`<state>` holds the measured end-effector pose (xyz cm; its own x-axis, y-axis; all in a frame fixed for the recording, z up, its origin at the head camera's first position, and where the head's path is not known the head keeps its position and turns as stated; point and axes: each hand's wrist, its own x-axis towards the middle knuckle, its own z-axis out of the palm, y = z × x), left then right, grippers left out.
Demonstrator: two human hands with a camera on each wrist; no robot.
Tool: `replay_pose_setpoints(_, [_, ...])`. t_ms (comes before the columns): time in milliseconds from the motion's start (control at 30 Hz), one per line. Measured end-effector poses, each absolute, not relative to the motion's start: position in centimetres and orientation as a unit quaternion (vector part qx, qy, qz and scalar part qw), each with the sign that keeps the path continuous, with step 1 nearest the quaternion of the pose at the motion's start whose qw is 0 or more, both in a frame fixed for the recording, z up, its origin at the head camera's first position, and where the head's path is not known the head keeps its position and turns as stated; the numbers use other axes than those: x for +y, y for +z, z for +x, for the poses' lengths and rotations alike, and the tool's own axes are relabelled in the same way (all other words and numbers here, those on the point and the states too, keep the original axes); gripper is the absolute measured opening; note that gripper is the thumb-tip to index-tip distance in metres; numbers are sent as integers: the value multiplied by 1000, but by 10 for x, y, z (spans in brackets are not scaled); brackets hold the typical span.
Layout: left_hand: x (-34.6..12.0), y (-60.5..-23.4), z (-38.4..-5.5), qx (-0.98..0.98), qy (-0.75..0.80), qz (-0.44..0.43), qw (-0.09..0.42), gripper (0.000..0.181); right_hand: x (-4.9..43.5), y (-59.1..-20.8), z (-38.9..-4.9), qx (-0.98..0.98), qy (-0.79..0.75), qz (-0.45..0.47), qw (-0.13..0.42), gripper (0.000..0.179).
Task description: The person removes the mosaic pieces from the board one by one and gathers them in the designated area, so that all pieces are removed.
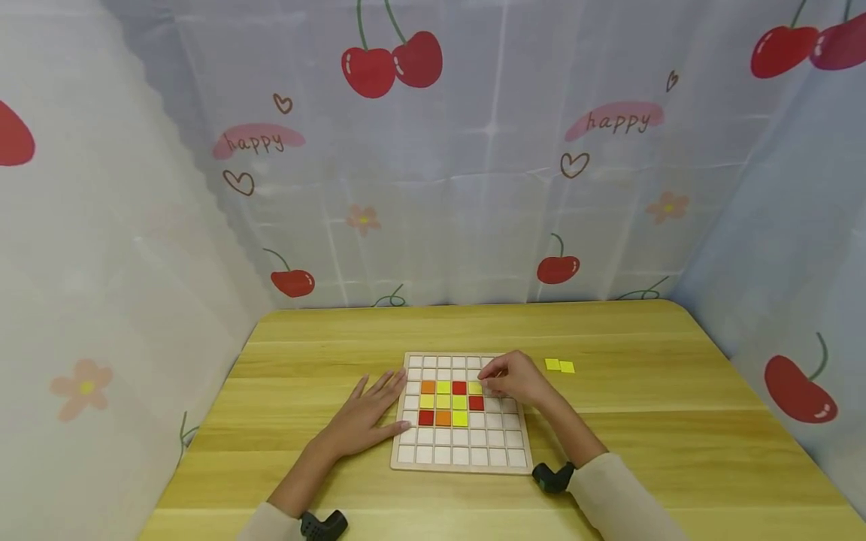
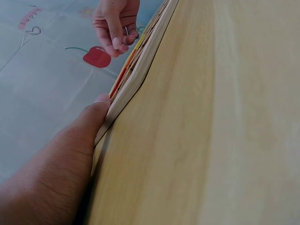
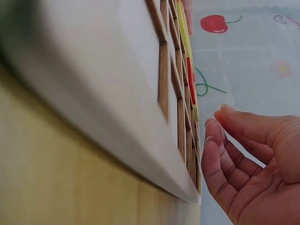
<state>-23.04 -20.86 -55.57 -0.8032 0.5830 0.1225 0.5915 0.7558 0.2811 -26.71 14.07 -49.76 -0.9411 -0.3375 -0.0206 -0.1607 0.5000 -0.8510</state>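
One gridded board (image 1: 460, 469), apparently wooden, stiff and light, best gripped by its rim, is laid flat between the hands. Its left edge is touched by the left hand (image 1: 368, 421), fingers spread, nothing grasped; its far right part is overhung by the right hand (image 1: 517, 377), fingers loosely bent, no tile seen held. Coloured tiles (image 1: 443, 418), likely light, smooth, best pinched by opposite edges, are seated between the hands; two yellow tiles (image 1: 553, 364) are placed right of the right hand.

Cherry-print curtained booth (image 1: 460, 225), wooden table (image 1: 325, 334)
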Motion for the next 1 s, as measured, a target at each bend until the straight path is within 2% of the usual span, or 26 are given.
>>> replay_pose_setpoints(1000, [-208,-548,-228,-936,-160,-313,6,88,136,-504,-267,866,-466,-153,94,5])
